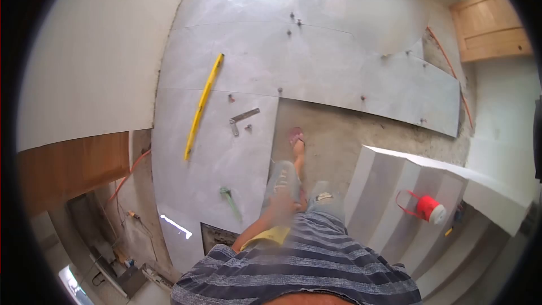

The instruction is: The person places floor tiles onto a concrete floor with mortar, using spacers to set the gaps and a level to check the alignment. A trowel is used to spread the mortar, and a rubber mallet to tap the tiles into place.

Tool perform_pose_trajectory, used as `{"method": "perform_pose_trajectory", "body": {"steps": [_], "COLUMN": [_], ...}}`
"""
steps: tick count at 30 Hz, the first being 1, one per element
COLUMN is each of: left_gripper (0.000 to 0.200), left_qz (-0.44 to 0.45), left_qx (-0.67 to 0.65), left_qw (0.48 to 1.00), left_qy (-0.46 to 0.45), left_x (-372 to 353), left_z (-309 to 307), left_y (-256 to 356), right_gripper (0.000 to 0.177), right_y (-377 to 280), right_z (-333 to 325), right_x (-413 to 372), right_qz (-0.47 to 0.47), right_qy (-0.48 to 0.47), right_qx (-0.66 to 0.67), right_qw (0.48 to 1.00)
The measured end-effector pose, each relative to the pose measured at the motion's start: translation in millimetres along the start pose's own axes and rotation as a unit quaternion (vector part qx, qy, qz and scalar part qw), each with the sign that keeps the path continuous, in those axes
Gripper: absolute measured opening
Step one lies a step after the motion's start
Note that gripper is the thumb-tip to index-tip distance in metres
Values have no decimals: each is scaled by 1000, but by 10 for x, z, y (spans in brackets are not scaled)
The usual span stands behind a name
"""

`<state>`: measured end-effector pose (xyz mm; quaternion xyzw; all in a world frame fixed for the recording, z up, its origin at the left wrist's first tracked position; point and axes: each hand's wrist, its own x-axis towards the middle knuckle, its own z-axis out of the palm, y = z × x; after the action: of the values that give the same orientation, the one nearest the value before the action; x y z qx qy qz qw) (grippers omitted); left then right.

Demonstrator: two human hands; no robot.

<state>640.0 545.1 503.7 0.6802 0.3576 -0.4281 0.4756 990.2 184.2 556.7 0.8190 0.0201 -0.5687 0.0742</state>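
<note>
My left hand (286, 203) is smeared in front of my jeans, so its fingers and anything in them cannot be made out. A yellow flat thing (268, 237) shows beside my left forearm, against my striped shirt. My right hand is out of sight. On the large grey tiles (237, 164), left of my legs, lies a green tool (230, 202) with a long handle. Farther off, a hinged metal angle tool (245, 116) and a long yellow spirit level (203, 107) rest on the tiles.
Bare rough floor (327, 130) lies under my sandalled foot (297, 138). Several small levelling pieces (363, 97) stand along the tile joints. To the right are white-and-grey steps (389, 192) with a red string spool (427, 208). Orange conduit (451, 70) runs near the right wall.
</note>
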Motion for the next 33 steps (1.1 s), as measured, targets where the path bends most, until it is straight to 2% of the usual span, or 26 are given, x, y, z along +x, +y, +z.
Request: {"method": "perform_pose_trajectory", "body": {"steps": [1, 3, 5, 8, 11, 13, 16, 17, 19, 21, 23, 25, 28, 30, 32, 33], "left_gripper": [56, 42, 33, 30, 31, 34, 40, 41, 45, 41, 38, 35, 32, 29, 29, 29], "left_qz": [-1, 67, 97, 81, 76, 48, -60, -94, -130, -94, -96, -135, -138, -61, -105, -75], "left_qx": [-7, 72, 107, 83, 48, 34, 49, 40, -4, -116, -176, -179, -223, -189, -78, -84], "left_qw": [1000, 991, 983, 991, 991, 992, 995, 991, 975, 916, 860, 848, 899, 861, 892, 904], "left_qy": [-26, 88, 118, 73, 102, 108, 66, 86, 179, 373, 469, 479, 350, 469, 432, 412], "left_x": [-93, -463, -589, -464, -126, -179, -570, -596, -545, -362, -258, -233, 261, 383, 613, 675], "left_z": [-256, -509, -808, -1150, -1101, -1451, -2458, -2731, -3052, -3236, -3571, -4019, -4413, -4592, -5012, -5371], "left_y": [-9, 42, 110, 52, -210, -207, 170, 230, 183, -58, -201, -313, -829, -1039, -1337, -1554], "right_gripper": [62, 62, 62, 62, 63, 63, 63, 63, 63, 63, 63, 63, 64, 64, 64, 64], "right_y": [-153, -406, -694, -1135, -1588, -1917, -2402, -2571, -2881, -3245, -3731, -4255, -5121, -5736, -6297, -6628], "right_z": [-83, -201, -288, -400, -565, -779, -1280, -1417, -1663, -1778, -1767, -1717, -1530, -1358, -1192, -1137], "right_x": [-17, -46, -34, 10, 48, 110, 220, 241, 245, 198, 188, 206, 216, 254, 194, 163], "right_qz": [2, 5, -3, -19, -41, -60, -77, -82, -90, -102, -117, -132, -145, -147, -129, -121], "right_qy": [-2, -7, -8, -11, -11, -3, 20, 29, 43, 49, 48, 41, 25, 19, 16, 14], "right_qx": [0, 2, 6, 14, 14, 17, 14, 15, 17, 17, 13, 8, 3, 13, 27, 30], "right_qw": [1000, 1000, 1000, 1000, 999, 998, 997, 996, 995, 993, 992, 990, 989, 989, 991, 992]}}
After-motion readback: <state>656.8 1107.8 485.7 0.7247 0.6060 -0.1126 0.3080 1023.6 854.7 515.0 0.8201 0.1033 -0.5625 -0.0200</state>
